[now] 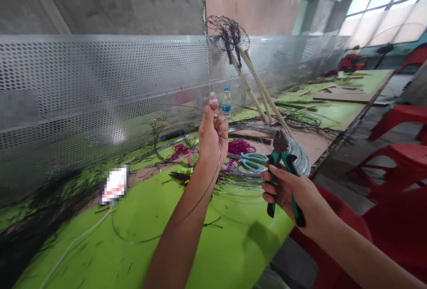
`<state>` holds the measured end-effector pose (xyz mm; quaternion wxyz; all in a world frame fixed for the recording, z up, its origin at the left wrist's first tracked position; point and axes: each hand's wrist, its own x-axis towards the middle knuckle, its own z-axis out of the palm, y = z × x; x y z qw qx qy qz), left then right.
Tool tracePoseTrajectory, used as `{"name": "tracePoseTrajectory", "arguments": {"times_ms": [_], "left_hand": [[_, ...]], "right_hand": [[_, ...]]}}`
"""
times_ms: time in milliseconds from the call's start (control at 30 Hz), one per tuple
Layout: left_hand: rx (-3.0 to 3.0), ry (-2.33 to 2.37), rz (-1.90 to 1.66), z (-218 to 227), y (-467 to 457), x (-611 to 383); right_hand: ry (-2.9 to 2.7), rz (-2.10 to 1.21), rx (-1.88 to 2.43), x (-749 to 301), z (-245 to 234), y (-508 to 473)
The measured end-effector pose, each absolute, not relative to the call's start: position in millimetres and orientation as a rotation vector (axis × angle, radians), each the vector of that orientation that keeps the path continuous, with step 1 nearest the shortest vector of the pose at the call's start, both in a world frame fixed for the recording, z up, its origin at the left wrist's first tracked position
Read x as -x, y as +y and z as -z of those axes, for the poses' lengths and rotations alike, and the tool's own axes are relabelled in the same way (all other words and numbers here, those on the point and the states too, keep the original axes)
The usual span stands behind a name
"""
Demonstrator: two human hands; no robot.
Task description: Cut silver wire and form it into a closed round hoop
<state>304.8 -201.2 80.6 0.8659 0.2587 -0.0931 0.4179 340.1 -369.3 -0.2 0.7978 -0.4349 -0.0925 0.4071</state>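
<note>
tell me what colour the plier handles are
Green and black; the pliers in the right hand show best in the head view.

No lettering can be read: the blue label on the blue-capped, clear plastic bottle is too small to make out, and the bright white, four-sided panel with reddish marks is pixelated.

Long lime-green desk stretching away here, a perforated silver metal screen rising along its back, and behind the desk, rough grey concrete wall! Red plastic stools crowd its right side; past its far end, dark-framed windows glow pale.
</note>
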Motion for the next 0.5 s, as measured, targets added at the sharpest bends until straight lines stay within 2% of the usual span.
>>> {"name": "tracePoseTrajectory", "arguments": {"times_ms": [267,500], "left_hand": [[-0.538,-0.131,-0.895,-84,-198,-302],[-0.590,-0.119,-0.862,-102,-203,-285]], "right_hand": [[-0.214,-0.883,0.869,-334,6,-365],[-0.113,-0.968,1.136,-313,1,-394]]}}
